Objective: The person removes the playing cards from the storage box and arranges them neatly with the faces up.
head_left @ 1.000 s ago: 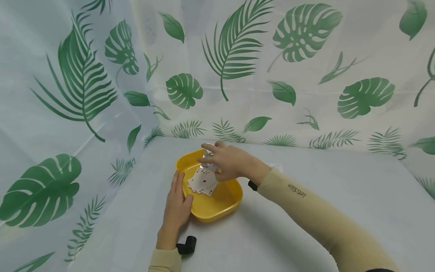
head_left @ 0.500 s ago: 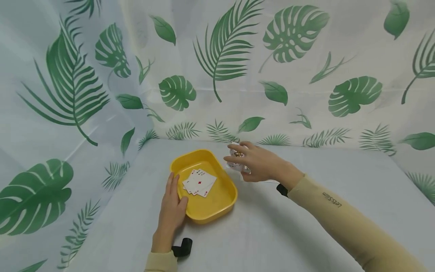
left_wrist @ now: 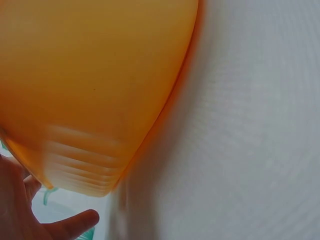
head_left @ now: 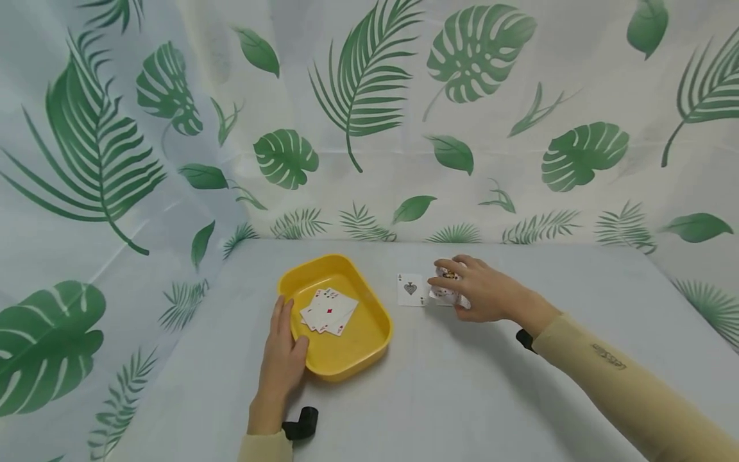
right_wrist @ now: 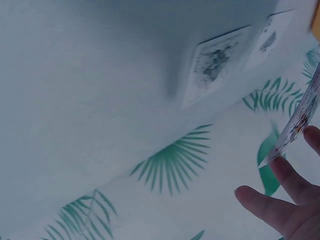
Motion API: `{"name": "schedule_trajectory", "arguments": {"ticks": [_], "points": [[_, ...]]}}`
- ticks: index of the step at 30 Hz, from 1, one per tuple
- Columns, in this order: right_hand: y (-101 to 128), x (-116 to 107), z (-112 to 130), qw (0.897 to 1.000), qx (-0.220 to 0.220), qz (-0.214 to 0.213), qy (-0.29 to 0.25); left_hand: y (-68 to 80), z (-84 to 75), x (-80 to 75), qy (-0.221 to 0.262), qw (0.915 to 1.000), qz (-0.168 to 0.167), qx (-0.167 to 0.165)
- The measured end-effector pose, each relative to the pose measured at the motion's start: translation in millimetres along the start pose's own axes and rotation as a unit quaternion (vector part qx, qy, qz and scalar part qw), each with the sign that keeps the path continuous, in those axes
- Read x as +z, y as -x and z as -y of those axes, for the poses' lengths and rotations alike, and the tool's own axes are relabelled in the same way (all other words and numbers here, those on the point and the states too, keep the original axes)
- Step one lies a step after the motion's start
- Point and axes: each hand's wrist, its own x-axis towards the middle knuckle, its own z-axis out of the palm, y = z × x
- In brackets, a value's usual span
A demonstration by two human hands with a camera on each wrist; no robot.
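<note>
My left hand [head_left: 284,353] rests against the left side of a yellow plastic tray [head_left: 378,350], its straight fingers at the rim. In the left wrist view, the tray's wall [left_wrist: 95,65] looks orange and one finger stands apart from it. Overlapping playing cards [head_left: 329,311] lie face up in the tray, the ace of diamonds on top. Right of the tray, my right hand [head_left: 491,292] pinches a playing card [right_wrist: 300,120] with a coloured figure, raised off the table. Below it lies a card with a dark figure [right_wrist: 215,62], partly hidden in the head view, beside an ace of spades [head_left: 410,290].
A white cloth surface [head_left: 439,398] carries the tray and the loose cards. Behind it rises a white curtain [head_left: 392,160] printed with green leaves, which also runs along the left side. A black wrist device [head_left: 302,423] sits at the left wrist.
My right hand has moved right from above the tray, carrying the figured card. The ace of spades now shows on the table. My left hand stays at the tray.
</note>
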Motion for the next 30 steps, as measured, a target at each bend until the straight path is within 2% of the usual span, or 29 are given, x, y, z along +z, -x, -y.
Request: {"name": "schedule_trajectory", "arguments": {"ticks": [7,16,24,30], "points": [[31,10,-26,1.000,0.000,0.016,-0.020,-0.2,0.5,0.1,0.003,1.0000,0.003,-0.003],[58,22,-48,0.997,0.024,0.065,-0.037,0.1,0.1,-1.3,0.002,1.0000,0.005,-0.001],[62,23,-59,0.992,0.047,0.113,-0.035,1.8,0.5,-2.3,-0.002,0.9999,0.010,-0.003],[57,24,-58,0.986,0.064,0.142,-0.064,2.5,-0.6,-0.3,-0.004,0.9999,0.009,0.004]]}}
